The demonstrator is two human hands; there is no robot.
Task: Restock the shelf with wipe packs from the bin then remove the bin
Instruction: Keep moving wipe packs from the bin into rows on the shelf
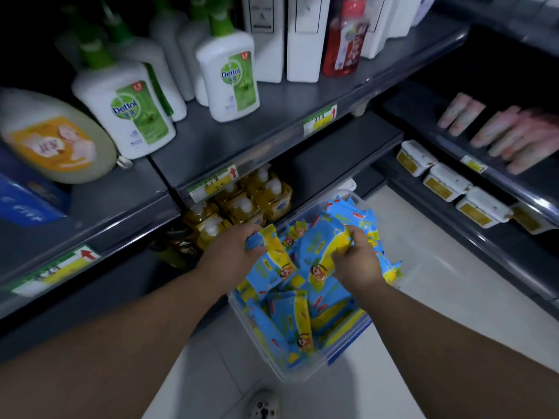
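**Both hands in the bin, a wipe pack in each**

The dark grey shelf (pixel 242 140) fills the left and top of the view, with white Dettol bottles (pixel 127 113) on its upper board and yellow pump bottles (pixel 242 204) on the board below. On the pale floor (pixel 423 282) just beside the shelf's foot stands the clear bin (pixel 263 346), heaped with blue-and-yellow wipe packs (pixel 290 322). Both hands reach over the bin's far half. The left hand (pixel 233 252) curls its fingers round one pack (pixel 273 249) at the bin's shelf-side edge. The right hand (pixel 358 261) grips another pack (pixel 325 264) by its upper end, above the heap.
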